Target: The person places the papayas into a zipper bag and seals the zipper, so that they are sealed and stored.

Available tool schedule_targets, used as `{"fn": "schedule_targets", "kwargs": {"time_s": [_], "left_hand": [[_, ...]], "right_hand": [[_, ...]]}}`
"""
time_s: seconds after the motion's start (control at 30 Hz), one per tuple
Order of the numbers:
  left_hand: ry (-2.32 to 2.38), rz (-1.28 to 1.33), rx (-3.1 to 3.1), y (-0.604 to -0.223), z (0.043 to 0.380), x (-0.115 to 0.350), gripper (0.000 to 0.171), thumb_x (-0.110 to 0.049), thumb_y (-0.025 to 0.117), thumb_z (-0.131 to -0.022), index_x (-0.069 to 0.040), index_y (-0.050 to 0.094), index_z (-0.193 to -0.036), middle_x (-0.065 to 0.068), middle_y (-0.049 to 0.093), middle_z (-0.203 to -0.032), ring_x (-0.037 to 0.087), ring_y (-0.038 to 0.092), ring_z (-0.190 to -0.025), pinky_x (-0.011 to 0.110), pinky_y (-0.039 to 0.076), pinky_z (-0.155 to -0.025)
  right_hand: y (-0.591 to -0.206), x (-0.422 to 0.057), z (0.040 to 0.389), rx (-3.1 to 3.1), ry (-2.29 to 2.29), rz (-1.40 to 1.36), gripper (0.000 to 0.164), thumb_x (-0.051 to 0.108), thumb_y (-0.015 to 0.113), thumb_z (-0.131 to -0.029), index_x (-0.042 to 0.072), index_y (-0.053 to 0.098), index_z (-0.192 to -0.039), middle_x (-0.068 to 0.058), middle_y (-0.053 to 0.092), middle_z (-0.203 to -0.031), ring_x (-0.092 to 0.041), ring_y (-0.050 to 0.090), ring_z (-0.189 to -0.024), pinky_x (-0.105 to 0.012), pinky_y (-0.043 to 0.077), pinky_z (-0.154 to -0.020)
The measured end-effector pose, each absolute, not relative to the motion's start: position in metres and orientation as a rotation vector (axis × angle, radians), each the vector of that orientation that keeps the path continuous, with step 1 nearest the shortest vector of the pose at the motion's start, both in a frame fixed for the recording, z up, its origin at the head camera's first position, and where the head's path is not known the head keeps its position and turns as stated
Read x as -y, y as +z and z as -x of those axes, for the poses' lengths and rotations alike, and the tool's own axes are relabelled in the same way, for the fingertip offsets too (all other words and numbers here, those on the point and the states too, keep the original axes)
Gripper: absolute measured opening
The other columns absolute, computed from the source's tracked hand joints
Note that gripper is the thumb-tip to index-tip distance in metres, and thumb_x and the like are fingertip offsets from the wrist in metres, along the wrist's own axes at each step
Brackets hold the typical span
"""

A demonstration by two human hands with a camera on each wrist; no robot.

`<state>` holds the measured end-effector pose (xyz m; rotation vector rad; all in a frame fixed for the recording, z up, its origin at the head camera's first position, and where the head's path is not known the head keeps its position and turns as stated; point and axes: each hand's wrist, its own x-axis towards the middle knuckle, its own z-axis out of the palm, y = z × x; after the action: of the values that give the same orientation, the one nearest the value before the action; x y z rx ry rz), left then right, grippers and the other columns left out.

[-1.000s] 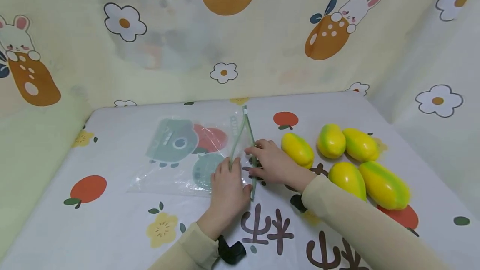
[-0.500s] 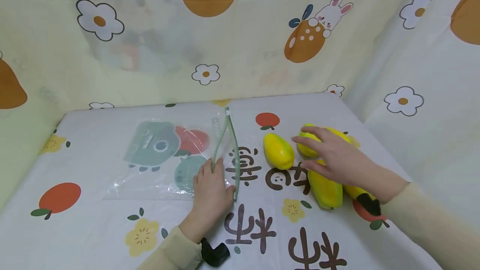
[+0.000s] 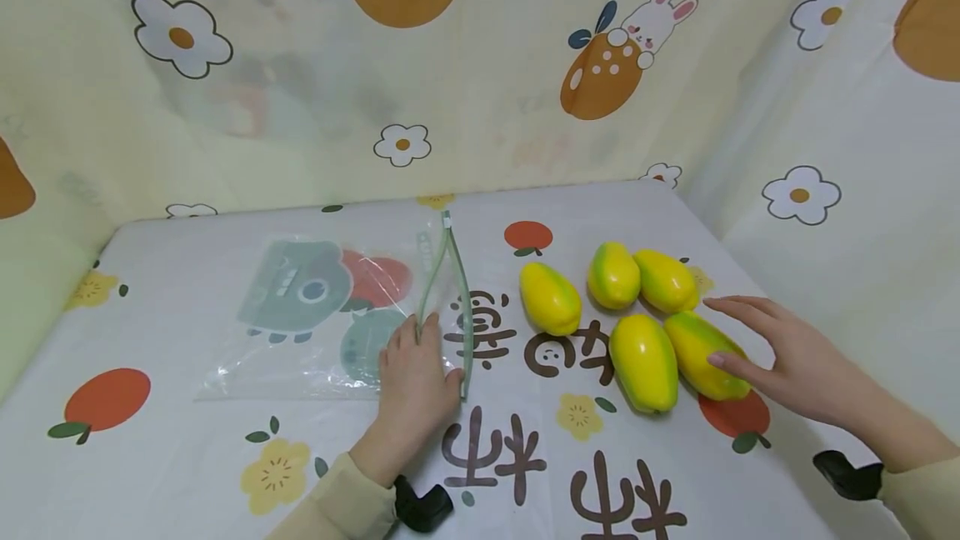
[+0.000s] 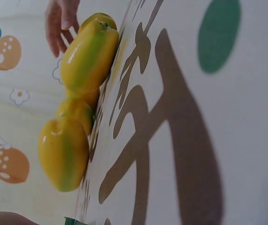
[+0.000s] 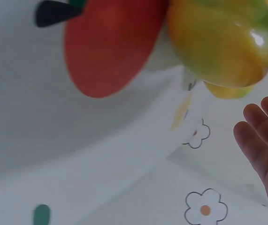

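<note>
A clear zip bag with green zip strips lies flat on the table, its mouth parted toward the right. My left hand rests on the lower part of that mouth, fingers on one strip and thumb beside the other. Several glossy yellow-and-green papayas lie in a group to the right of the bag. Beside the nearest right papaya hovers my right hand, thumb apart from the fingers and nothing held. In the right wrist view its fingers are extended near a papaya.
A white printed cloth covers the table. Behind it hangs a patterned curtain, with another side wall of cloth at the right. Black wrist straps show at both wrists.
My right hand has left the bag's mouth, passed over the papayas and come to their right side. The left hand stays at the bag. The head view has turned rightward.
</note>
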<state>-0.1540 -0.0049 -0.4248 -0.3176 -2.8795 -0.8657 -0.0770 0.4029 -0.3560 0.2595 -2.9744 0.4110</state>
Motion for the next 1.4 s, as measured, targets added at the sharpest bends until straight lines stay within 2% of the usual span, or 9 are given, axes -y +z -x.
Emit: {"fn": "schedule_targets", "kwargs": {"time_s": [0.27, 0.53, 0.7, 0.8, 0.87, 0.93, 1.03, 1.2, 1.4], "left_hand": [[-0.884, 0.310, 2.875, -0.426, 0.153, 0.005, 0.073, -0.017, 0.083, -0.080, 0.003, 0.051, -0.143, 0.033, 0.049, -0.145, 0.050, 0.047, -0.135, 0.068, 0.039, -0.109], [-0.904, 0.297, 2.872, -0.425, 0.152, 0.005, 0.075, -0.018, 0.084, -0.079, 0.002, 0.051, -0.144, 0.033, 0.048, -0.146, 0.051, 0.046, -0.136, 0.067, 0.038, -0.110], [-0.892, 0.306, 2.868, -0.426, 0.152, 0.005, 0.074, -0.017, 0.084, -0.079, 0.003, 0.051, -0.143, 0.033, 0.048, -0.145, 0.051, 0.047, -0.135, 0.068, 0.039, -0.109], [-0.886, 0.309, 2.862, -0.426, 0.152, 0.005, 0.074, -0.016, 0.084, -0.079, 0.004, 0.051, -0.143, 0.033, 0.049, -0.144, 0.051, 0.048, -0.134, 0.068, 0.040, -0.108], [-0.881, 0.311, 2.857, -0.425, 0.152, 0.005, 0.074, -0.016, 0.084, -0.079, 0.004, 0.051, -0.143, 0.033, 0.049, -0.144, 0.050, 0.048, -0.134, 0.068, 0.040, -0.107], [-0.878, 0.312, 2.855, -0.425, 0.152, 0.005, 0.075, -0.016, 0.084, -0.078, 0.003, 0.051, -0.143, 0.033, 0.049, -0.144, 0.050, 0.048, -0.133, 0.068, 0.040, -0.107], [-0.882, 0.312, 2.854, -0.426, 0.152, 0.005, 0.075, -0.016, 0.084, -0.078, 0.003, 0.051, -0.143, 0.032, 0.049, -0.144, 0.050, 0.048, -0.134, 0.068, 0.040, -0.107], [-0.890, 0.306, 2.855, -0.426, 0.153, 0.005, 0.075, -0.017, 0.084, -0.079, 0.002, 0.050, -0.144, 0.032, 0.049, -0.144, 0.051, 0.048, -0.134, 0.068, 0.040, -0.108], [-0.896, 0.302, 2.850, -0.425, 0.152, 0.005, 0.076, -0.016, 0.085, -0.078, 0.003, 0.050, -0.144, 0.032, 0.049, -0.144, 0.050, 0.048, -0.134, 0.069, 0.040, -0.107]], "right_hand": [[-0.379, -0.405, 0.070, 3.106, 0.515, -0.103, 0.079, 0.041, 0.080, -0.087, 0.005, 0.047, -0.149, -0.029, 0.042, -0.148, -0.053, 0.048, -0.124, -0.076, 0.046, -0.091], [-0.388, -0.397, 0.069, 3.091, 0.502, -0.113, 0.088, 0.047, 0.082, -0.083, 0.004, 0.044, -0.150, -0.028, 0.040, -0.148, -0.047, 0.052, -0.118, -0.066, 0.053, -0.089], [-0.390, -0.397, 0.067, 3.062, 0.512, -0.113, 0.084, 0.042, 0.083, -0.084, 0.005, 0.046, -0.149, -0.027, 0.044, -0.145, -0.043, 0.055, -0.114, -0.058, 0.058, -0.084], [-0.391, -0.399, 0.065, 3.041, 0.515, -0.130, 0.080, 0.036, 0.084, -0.083, 0.005, 0.048, -0.147, -0.026, 0.046, -0.143, -0.041, 0.057, -0.110, -0.051, 0.061, -0.079], [-0.391, -0.402, 0.063, 3.022, 0.486, -0.146, 0.077, 0.032, 0.086, -0.082, 0.005, 0.050, -0.146, -0.025, 0.048, -0.141, -0.038, 0.058, -0.107, -0.040, 0.063, -0.074], [-0.389, -0.406, 0.061, 3.002, 0.459, -0.165, 0.076, 0.027, 0.087, -0.081, 0.004, 0.051, -0.144, -0.025, 0.048, -0.140, -0.037, 0.058, -0.105, -0.028, 0.061, -0.071], [-0.382, -0.412, 0.060, 2.947, 0.373, -0.204, 0.075, 0.022, 0.089, -0.077, 0.004, 0.054, -0.141, -0.022, 0.051, -0.137, -0.033, 0.057, -0.101, -0.016, 0.053, -0.068], [-0.363, -0.418, 0.063, 2.854, 0.284, -0.313, 0.079, 0.013, 0.092, -0.070, 0.004, 0.055, -0.139, -0.022, 0.052, -0.134, -0.027, 0.054, -0.094, -0.012, 0.051, -0.063], [-0.338, -0.404, 0.073, 2.747, 0.176, -0.495, 0.086, 0.005, 0.093, -0.061, 0.006, 0.056, -0.139, -0.019, 0.052, -0.135, -0.021, 0.055, -0.089, 0.000, 0.044, -0.067]]}}
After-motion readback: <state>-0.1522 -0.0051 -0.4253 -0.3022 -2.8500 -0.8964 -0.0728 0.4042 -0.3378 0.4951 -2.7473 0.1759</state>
